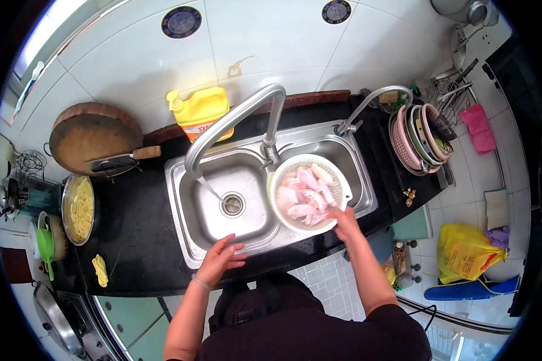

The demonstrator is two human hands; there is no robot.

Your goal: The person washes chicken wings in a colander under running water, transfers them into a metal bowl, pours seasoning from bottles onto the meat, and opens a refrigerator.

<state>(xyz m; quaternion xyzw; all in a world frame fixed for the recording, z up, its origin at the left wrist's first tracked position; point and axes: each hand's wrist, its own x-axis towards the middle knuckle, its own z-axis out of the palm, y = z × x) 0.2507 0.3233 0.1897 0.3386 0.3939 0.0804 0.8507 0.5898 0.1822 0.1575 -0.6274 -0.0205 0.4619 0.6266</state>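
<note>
A white colander [341,178] of pale raw chicken pieces [304,195] is at the right part of the double steel sink [176,225], over the divider and right basin. My right hand [345,224] grips its near right rim, the fingertips partly hidden. Held over the sink's front edge, my left hand [223,259] is empty, with its fingers apart. Water runs from the tall curved faucet [235,114] into the left basin, near the drain [232,205].
Behind the sink stands a yellow jug [202,111]. A round cutting board [93,138], a cleaver [120,157] and a bowl of yellowish strips [80,209] are to the left. Stacked colanders [406,141] stand right, beyond a second, smaller faucet [373,99]. A yellow cloth [100,271] lies front left.
</note>
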